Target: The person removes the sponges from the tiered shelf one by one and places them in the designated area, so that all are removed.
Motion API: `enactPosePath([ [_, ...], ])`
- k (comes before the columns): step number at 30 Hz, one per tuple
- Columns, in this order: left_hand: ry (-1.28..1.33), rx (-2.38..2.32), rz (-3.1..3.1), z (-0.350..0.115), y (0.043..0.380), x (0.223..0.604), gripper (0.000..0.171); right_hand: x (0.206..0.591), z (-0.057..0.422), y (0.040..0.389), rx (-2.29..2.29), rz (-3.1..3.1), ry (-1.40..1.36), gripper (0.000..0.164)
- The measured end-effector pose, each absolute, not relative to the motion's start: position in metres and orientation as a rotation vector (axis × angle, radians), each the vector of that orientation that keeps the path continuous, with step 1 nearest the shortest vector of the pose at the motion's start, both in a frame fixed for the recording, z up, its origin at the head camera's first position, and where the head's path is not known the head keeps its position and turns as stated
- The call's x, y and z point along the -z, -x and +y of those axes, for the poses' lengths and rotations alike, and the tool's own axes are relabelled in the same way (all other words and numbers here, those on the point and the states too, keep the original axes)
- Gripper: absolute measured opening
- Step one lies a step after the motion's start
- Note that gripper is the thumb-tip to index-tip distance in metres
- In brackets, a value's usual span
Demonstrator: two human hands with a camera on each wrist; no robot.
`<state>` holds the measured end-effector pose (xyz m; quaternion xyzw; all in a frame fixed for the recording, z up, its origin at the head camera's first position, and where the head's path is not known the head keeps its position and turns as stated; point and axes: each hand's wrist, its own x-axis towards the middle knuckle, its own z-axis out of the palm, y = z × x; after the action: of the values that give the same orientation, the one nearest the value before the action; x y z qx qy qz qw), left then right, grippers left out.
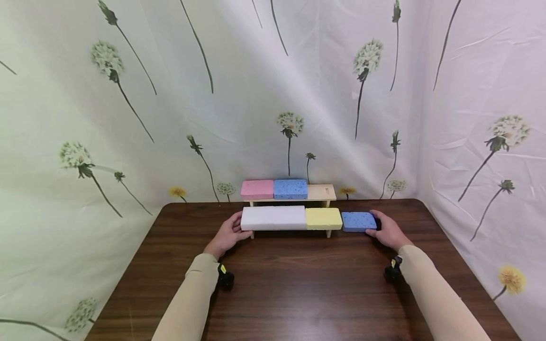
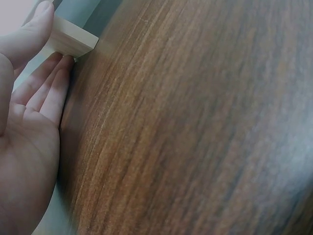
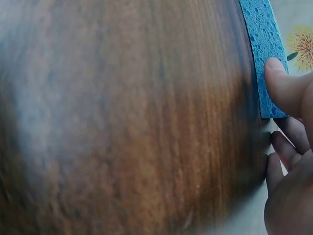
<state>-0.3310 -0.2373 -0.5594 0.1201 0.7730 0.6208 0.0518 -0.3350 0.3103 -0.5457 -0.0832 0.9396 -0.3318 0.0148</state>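
Right hand (image 1: 386, 230) pinches blue sponge (image 1: 357, 222) by right end, likely keeping opposite side free; just beside yellow sponge (image 1: 323, 219), resting or lifted, cannot tell. Left hand (image 1: 227, 236): fingers mostly straight, not gripping, at left end of white block (image 1: 273, 218) on front shelf (image 1: 329, 233), probably steadying.

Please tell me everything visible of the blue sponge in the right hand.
The blue sponge is a porous-looking rectangular block with darker spots. It is roughly level, broad face up, just right of the yellow block. The right hand grips its right end, thumb in front. Whether it touches the table is unclear.
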Motion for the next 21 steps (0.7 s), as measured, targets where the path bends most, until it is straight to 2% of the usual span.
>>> enactPosePath([
  [10,-0.337,-1.877,2.37,-0.237,0.332,0.563,0.079,0.545,0.313,0.335,1.064,2.888,0.257,0.083],
  [21,-0.358,-1.885,2.36,-0.236,0.332,0.561,0.08,0.532,0.311,0.336,1.18,2.862,0.227,0.082],
])
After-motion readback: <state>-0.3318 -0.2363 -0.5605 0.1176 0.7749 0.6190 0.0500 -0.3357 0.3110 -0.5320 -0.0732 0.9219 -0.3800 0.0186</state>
